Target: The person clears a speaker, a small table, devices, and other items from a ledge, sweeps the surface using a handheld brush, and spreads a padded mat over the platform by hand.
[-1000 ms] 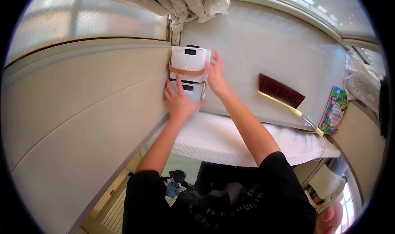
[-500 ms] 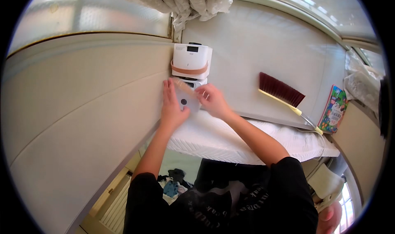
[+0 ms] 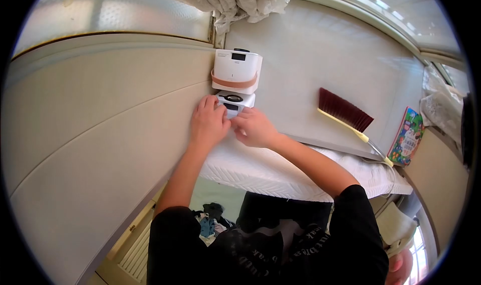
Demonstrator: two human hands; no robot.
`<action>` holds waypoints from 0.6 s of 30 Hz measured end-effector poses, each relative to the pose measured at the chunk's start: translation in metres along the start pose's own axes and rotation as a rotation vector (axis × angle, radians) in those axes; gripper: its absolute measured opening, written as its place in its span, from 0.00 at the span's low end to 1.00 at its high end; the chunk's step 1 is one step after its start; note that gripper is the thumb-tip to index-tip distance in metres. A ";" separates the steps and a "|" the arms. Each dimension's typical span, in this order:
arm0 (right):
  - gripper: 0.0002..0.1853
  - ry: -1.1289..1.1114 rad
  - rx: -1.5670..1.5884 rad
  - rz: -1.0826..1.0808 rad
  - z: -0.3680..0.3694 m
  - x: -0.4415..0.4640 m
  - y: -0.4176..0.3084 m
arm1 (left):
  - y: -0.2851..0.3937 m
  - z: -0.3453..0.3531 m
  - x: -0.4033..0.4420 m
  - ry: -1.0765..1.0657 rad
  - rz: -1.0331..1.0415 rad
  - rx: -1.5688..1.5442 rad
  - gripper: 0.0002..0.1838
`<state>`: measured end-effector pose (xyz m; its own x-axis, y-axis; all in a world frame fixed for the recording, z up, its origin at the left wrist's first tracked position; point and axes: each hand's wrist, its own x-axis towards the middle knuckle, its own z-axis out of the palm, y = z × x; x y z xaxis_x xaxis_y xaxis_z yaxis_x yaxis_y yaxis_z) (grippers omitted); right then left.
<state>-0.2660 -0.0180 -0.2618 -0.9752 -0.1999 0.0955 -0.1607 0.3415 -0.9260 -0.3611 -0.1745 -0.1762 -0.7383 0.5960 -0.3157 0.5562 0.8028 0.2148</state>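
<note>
Both hands are on the small white box with a dark panel [image 3: 239, 103], the nearer of two, just past the fingertips and between them. The left hand [image 3: 209, 122] curls its fingers at the box's left side, near the pale wall [image 3: 110, 114]. The right hand [image 3: 254, 128] has its fingers bent in at the box's front right corner. The fingertips are tucked out of sight, so I can't tell if either hand is gripping or only touching. To me, this looks like a bit of handling at the front of the box, with both hands doing it together. I think any next move calls for soft, careful fingers, because the wall is close beside the left hand.

A dark oval [image 3: 233, 98] is on top of that box. Beyond the hands is another white box [image 3: 235, 65] with a tan strap [image 3: 235, 83] across its front. Well to the right of the right hand, a brush with dark red bristles [image 3: 344, 110] lies slanted, and a bright, colourful book [image 3: 408, 134] is past it. The white quilted pad [image 3: 265, 172] is closer to the person than the hands are.
</note>
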 end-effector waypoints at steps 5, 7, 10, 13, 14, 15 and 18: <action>0.13 0.143 -0.085 0.082 0.015 0.009 0.008 | -0.009 0.012 -0.006 0.082 0.004 -0.025 0.05; 0.14 0.114 -0.226 0.126 0.019 0.010 0.013 | -0.003 0.006 -0.009 0.017 -0.017 0.028 0.05; 0.18 0.170 -0.307 0.028 0.023 0.006 0.022 | 0.005 -0.001 -0.022 -0.228 -0.221 0.009 0.08; 0.21 0.164 -0.261 0.027 0.022 0.001 0.024 | -0.018 0.037 -0.059 -0.484 -0.173 0.071 0.10; 0.22 0.171 -0.218 0.027 0.017 0.001 0.019 | -0.028 0.051 -0.068 -0.559 -0.098 0.114 0.10; 0.23 0.177 -0.176 0.027 0.009 0.002 0.010 | -0.025 0.049 -0.067 -0.573 -0.155 0.099 0.10; 0.29 0.149 -0.058 0.142 0.007 -0.009 0.018 | -0.004 0.026 -0.047 -0.524 -0.316 0.007 0.12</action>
<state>-0.2594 -0.0167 -0.2820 -0.9997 -0.0097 0.0227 -0.0247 0.4102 -0.9117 -0.3184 -0.2063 -0.1857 -0.5834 0.2400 -0.7759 0.3448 0.9382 0.0310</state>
